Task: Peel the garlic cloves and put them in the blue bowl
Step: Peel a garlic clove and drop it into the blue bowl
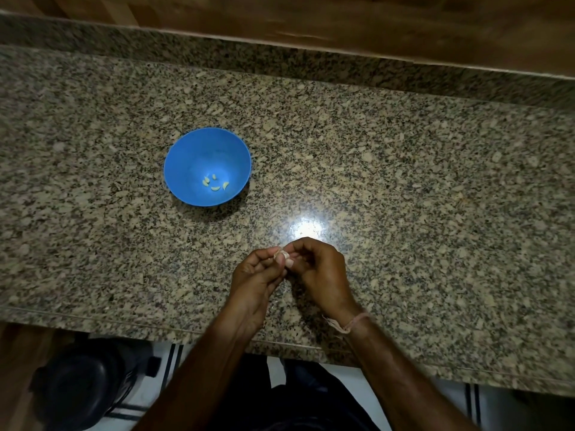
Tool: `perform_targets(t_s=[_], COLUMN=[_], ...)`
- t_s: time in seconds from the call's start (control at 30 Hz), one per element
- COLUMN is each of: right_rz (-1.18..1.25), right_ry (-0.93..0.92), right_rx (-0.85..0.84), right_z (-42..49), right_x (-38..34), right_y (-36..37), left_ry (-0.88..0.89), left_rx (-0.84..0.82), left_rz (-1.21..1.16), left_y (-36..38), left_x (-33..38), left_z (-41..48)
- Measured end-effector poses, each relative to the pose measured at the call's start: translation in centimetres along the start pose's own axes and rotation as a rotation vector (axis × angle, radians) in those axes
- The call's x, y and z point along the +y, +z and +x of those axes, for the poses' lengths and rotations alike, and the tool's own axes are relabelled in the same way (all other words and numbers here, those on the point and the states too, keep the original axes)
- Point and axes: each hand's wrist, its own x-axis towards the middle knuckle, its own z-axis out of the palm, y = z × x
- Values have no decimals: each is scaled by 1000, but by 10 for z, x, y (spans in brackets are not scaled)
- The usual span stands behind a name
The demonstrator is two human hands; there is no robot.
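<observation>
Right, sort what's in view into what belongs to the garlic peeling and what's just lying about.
Belongs to the job:
- garlic clove, pinched between left hand and right hand
- blue bowl
- four peeled cloves inside the bowl

Just there:
- granite counter, only the work surface
- thread bracelet on the right wrist
- dark round object on the floor, below the counter's edge

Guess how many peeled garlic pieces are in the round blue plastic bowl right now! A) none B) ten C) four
C: four small pale peeled garlic cloves lie at the bottom of the round blue plastic bowl, while both hands hold another clove over the speckled granite counter.
</observation>
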Motion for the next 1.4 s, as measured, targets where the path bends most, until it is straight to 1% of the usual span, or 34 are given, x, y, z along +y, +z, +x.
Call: perform_targets(t_s=[0.17, 0.23, 0.37, 0.47, 0.8, 1.03, 1.27, 1.4], right_rz=[-8, -86, -324, -390, -392, -359, -304, -316], right_ry=[-139, -214, -411, -481, -471, -451, -403, -392], right_rx=[24, 22, 42, 40, 54, 63, -70, -36], right_z=[-8, -9, -11, -13, -16, -18, -18, -18], right_x=[-2, -1, 2, 3, 12, 20, 19, 23], right_y=[0, -1, 0, 0, 1, 1, -9, -8], left_ry=[-32, -32, -24, -15, -10, -37, -41, -26], left_rx=[1, 8, 13, 33, 75, 58, 80, 95], left_rz=[-56, -46, -56, -54, -59, -49, 16, 45], left_y=[-4, -5, -4, -1, 3, -1, -7, -1], left_x=[4, 4, 5, 4, -3, -6, -8, -12], left_z=[2, 2, -1, -3, -7, -9, -13, -13])
